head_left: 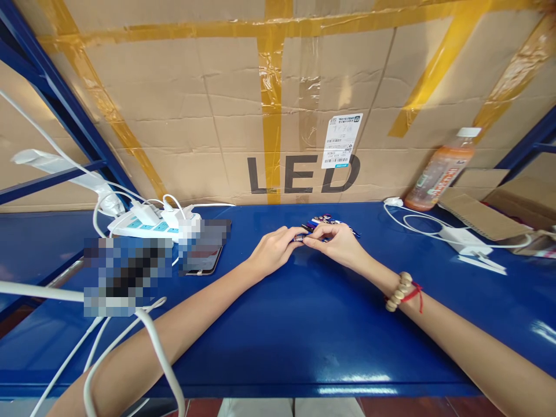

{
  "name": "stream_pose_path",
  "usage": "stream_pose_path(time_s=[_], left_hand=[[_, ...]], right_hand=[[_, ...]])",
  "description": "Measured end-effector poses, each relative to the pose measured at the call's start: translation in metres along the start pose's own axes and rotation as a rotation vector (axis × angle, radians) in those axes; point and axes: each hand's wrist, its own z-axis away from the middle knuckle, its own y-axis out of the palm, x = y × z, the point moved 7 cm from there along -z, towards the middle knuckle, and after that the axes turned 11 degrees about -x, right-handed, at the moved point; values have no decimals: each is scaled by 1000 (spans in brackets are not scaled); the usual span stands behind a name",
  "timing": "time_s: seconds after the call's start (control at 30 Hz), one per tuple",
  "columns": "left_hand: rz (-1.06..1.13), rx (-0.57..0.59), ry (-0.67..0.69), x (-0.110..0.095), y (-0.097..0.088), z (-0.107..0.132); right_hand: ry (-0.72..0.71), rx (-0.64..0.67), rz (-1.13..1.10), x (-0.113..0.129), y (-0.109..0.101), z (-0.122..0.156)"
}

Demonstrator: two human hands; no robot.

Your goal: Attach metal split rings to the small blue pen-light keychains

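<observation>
Fingers (284,236) of both hands pinch a small patterned cylinder (299,238) over the blue counter (243,330). At far left sits a white power strip (134,224), then a partly pixelated phone (208,260). The left hand (269,252) slants inward, back upward. Behind, a cardboard box (174,116) reads "LED" in black capitals beside a white barcode label (341,142), its fine print illegible. The right hand (343,248) angles in, thumb meeting curled index; slim pieces (325,220) lie just beyond. Farther right stand an orange bottle (441,176) and a white charger (464,238).
</observation>
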Motion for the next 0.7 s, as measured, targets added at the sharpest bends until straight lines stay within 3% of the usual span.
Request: stream_pose_path(time_s=[0.2,0.7], left_hand=[[8,47,-12,-1,4,-2],[-22,80,-139,4,7,-3]], right_hand=[[67,58,-6,-10,1,-3],[39,87,6,-8,0,-6]])
